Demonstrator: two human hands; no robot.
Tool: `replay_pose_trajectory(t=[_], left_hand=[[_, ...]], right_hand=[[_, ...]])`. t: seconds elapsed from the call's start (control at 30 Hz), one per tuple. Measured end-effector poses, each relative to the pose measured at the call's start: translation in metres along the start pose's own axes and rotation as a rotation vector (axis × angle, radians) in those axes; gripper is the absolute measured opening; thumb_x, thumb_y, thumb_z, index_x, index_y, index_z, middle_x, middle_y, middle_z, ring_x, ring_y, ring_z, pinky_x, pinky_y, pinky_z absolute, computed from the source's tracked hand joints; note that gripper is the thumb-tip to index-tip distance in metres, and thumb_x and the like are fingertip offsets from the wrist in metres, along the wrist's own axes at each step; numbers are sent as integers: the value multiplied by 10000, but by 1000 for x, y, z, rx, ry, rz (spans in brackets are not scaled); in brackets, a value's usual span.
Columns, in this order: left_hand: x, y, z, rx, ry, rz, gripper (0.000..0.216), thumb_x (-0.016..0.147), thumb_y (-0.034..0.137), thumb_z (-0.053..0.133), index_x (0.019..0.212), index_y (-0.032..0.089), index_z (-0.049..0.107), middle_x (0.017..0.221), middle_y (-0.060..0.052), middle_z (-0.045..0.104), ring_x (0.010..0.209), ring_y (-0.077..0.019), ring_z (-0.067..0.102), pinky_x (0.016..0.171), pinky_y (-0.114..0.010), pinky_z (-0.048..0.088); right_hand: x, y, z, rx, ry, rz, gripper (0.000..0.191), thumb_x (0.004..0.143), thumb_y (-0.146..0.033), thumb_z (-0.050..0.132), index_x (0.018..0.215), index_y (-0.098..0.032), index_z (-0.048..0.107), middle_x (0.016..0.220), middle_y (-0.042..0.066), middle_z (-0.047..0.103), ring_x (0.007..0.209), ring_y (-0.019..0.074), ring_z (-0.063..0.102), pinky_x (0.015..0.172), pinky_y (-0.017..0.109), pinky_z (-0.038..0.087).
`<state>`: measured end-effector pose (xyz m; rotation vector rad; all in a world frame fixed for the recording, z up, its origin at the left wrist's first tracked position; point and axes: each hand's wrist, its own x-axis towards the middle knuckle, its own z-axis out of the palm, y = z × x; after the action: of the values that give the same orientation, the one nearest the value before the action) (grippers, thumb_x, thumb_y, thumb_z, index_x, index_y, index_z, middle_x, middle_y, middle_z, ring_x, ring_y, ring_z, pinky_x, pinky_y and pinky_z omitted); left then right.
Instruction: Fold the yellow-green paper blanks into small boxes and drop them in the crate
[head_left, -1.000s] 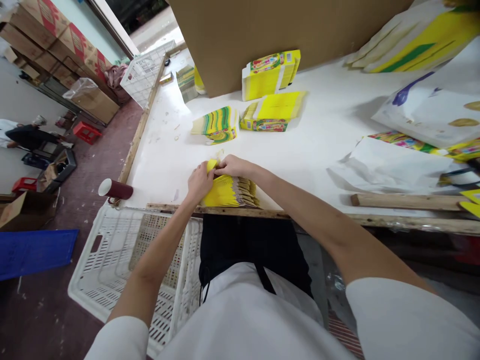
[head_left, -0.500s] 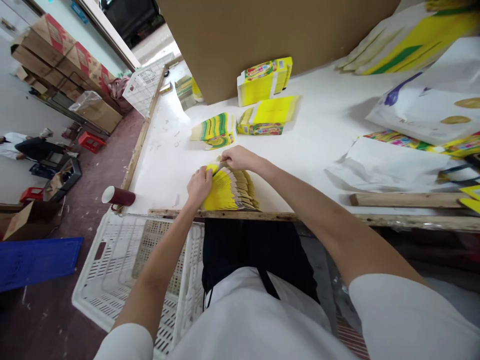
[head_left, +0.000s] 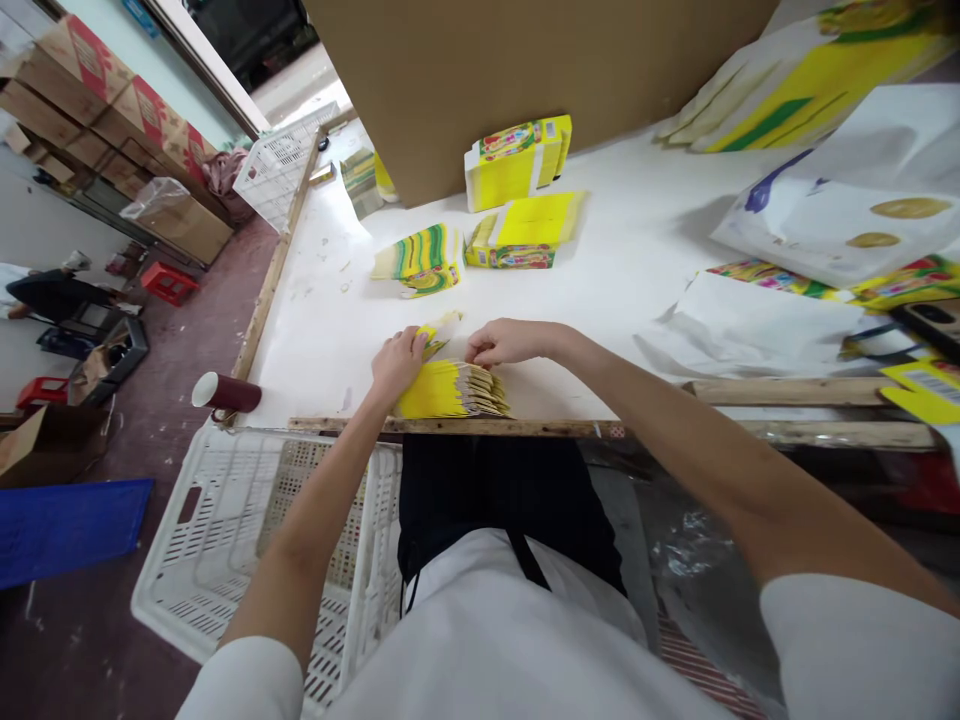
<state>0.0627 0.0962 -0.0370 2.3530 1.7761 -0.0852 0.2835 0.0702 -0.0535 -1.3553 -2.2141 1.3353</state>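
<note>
A white table bears a stack of yellow cartons at its near edge. The right hand curls its fingers by the stack's far side, grip unclear; the left hand grasps a loose carton. Separating cartons seems underway; the next move likely calls for light pinching.

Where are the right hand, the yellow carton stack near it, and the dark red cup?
Right hand (head_left: 510, 342), head view: back of the hand.
Yellow carton stack (head_left: 436, 390), head view: its yellow part.
Dark red cup (head_left: 236, 394), head view: its outer side.
</note>
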Motion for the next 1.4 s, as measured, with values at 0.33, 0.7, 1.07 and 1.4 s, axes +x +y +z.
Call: replay_pose_trajectory(t=[0.33, 0.7, 1.07, 1.4], left_hand=[[0, 0, 2, 26, -1, -4, 405, 1037, 426, 247, 1220, 258, 567, 1227, -77, 678, 1151, -257, 613, 920, -356, 452], [-1, 2, 1, 54, -9, -39, 406, 1037, 437, 239, 1229, 263, 552, 1225, -81, 678, 1145, -265, 618, 896, -353, 450], [2, 0, -2, 24, -43, -109, 382, 1015, 440, 300, 1274, 244, 502, 1189, -117, 707, 1123, -309, 646, 861, -383, 464], [1, -2, -2, -2, -23, -104, 419, 1025, 472, 213, 1221, 282, 530, 1208, -77, 708, 1123, -281, 653, 862, -362, 462]], right_hand=[[30, 11, 18, -475, 531, -2, 322, 959, -259, 468, 1154, -241, 723, 1098, 101, 674, 904, 216, 623, 665, 303, 357], [42, -3, 18, -498, 511, 11, 288, 929, -236, 479, 1118, -138, 673, 1105, 157, 697, 963, 264, 631, 752, 330, 389], [70, -16, 28, -256, 473, 173, 331, 915, -340, 533, 928, -106, 768, 921, 166, 775, 853, 247, 683, 727, 306, 445], [66, -16, 41, -31, 467, 122, 333, 891, -419, 589, 865, -145, 776, 858, 94, 779, 775, 202, 663, 689, 282, 450]])
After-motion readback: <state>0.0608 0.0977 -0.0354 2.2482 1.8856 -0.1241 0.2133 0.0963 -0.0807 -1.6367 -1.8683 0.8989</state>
